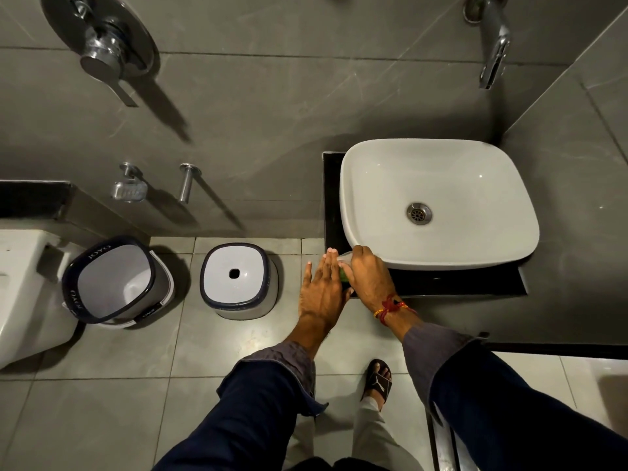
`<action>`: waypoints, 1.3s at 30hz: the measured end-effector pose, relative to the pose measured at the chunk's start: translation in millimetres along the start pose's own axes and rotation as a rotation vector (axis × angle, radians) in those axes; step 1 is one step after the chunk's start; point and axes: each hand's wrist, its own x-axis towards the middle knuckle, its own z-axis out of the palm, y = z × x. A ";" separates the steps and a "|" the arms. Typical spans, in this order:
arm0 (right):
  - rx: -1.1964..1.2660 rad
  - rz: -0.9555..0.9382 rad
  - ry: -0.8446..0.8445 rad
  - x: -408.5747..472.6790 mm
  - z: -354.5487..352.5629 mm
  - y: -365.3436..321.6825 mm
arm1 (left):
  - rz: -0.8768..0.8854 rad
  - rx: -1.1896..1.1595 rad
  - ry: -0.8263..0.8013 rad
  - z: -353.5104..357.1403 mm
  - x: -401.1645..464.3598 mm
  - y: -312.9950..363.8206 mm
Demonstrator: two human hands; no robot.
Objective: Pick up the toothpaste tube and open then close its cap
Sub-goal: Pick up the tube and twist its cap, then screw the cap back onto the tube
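hands: 2 | right hand (368,275) gripped 1 toothpaste tube (344,263) at counter (441,283) edge | left hand (321,290) flat, fingers extended | basin (438,171): 1

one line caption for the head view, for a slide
Both hands, left hand and right hand, close around a toothpaste tube beside the white basin.

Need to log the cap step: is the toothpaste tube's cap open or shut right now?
Cannot tell. The green-and-white toothpaste tube is mostly hidden between the left hand and right hand; no cap shows.
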 end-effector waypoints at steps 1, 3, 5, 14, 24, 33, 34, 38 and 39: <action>-0.016 0.006 0.006 -0.3 1.5 -1.4 | -0.001 0.004 0.000 0.3 0.1 -0.1; -0.058 0.019 0.007 0.3 3.4 -4.5 | -0.001 0.003 -0.005 -0.4 0.4 -0.1; -0.076 0.033 0.015 0.5 4.7 -6.1 | 0.000 0.002 -0.012 -0.6 0.7 -0.2; 0.191 -0.098 0.121 -24.0 -10.5 1.3 | 0.021 0.023 -0.003 5.2 0.8 -1.7; 0.282 -0.252 0.107 -38.1 -2.6 17.4 | 0.034 0.037 0.015 3.3 -0.2 -1.2; 0.716 0.242 0.215 -43.6 32.1 25.9 | 0.059 0.050 0.112 4.1 6.6 -9.3; 0.740 0.284 0.194 -37.3 33.9 25.0 | 0.077 0.073 0.119 4.1 9.1 -11.5; 0.701 0.330 0.220 -16.2 37.3 19.3 | 0.110 0.100 0.148 1.6 17.5 -20.7; 0.675 0.323 0.225 -13.9 38.7 17.9 | 0.113 0.100 0.150 0.5 19.4 -22.7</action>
